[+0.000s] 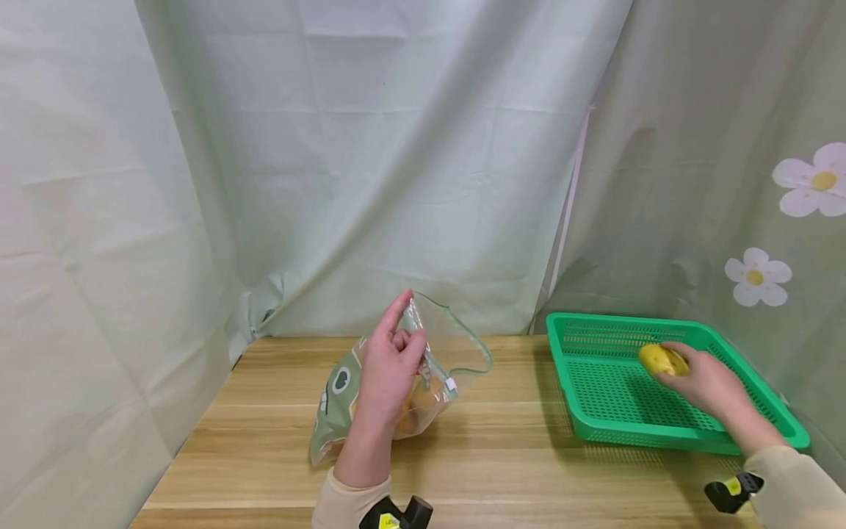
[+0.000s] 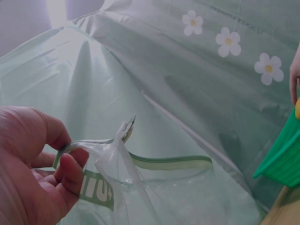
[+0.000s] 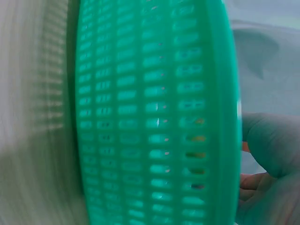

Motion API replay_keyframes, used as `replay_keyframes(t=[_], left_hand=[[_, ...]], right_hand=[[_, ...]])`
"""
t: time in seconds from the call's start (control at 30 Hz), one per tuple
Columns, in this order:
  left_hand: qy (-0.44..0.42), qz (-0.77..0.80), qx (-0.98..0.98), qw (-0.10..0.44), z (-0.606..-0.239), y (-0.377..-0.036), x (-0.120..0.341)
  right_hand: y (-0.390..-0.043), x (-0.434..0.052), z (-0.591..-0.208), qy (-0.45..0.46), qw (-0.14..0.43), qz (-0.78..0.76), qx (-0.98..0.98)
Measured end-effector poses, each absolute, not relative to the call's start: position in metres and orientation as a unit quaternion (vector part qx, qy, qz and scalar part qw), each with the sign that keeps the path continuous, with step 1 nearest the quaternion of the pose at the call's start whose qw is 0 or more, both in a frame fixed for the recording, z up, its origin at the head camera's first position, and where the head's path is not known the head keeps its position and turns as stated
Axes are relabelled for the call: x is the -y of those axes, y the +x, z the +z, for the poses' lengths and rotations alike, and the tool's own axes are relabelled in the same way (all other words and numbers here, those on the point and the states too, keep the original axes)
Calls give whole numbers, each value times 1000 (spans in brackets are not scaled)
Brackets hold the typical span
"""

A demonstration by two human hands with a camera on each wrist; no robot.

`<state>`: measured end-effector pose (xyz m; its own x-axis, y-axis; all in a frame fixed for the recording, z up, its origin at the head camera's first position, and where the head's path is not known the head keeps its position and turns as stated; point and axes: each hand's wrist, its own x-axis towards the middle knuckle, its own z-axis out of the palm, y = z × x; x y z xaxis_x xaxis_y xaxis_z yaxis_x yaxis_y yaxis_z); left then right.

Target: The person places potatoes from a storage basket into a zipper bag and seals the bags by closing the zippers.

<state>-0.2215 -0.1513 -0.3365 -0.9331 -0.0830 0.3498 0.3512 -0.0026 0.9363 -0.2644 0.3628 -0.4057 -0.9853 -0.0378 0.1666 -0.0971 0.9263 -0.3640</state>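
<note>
My left hand point(image 1: 390, 360) pinches the rim of a clear zip bag point(image 1: 456, 345) with a green print, holding its mouth open above the wooden table point(image 1: 502, 448). Orange-yellow things lie inside the bag. In the left wrist view the fingers point(image 2: 70, 171) pinch the bag's point(image 2: 154, 187) green zip edge. My right hand point(image 1: 703, 382) is inside the green plastic basket point(image 1: 595, 397) at the right, curled round a yellow round fruit point(image 1: 657, 358). The right wrist view is blurred and shows mostly the basket's mesh wall point(image 3: 154, 117), with part of my right hand's palm point(image 3: 267, 140) behind it.
Pale green curtains point(image 1: 396, 147) close off the back and left; a flowered curtain point(image 1: 760, 220) hangs at the right, close behind the basket. Bare wood lies between the bag and the basket and along the front edge.
</note>
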Motion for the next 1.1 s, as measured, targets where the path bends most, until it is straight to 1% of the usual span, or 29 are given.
replay_keyframes(t=[0.5, 0.7, 1.1], left_hand=[[-101, -700, 690, 156, -336, -221, 151], [-105, -700, 688, 157, -337, -222, 151], [-108, -701, 687, 157, -336, -222, 151]], right_hand=[[-257, -315, -380, 68, 98, 214, 969], [-255, -290, -367, 90, 121, 212, 966], [-252, -244, -349, 126, 131, 240, 954]])
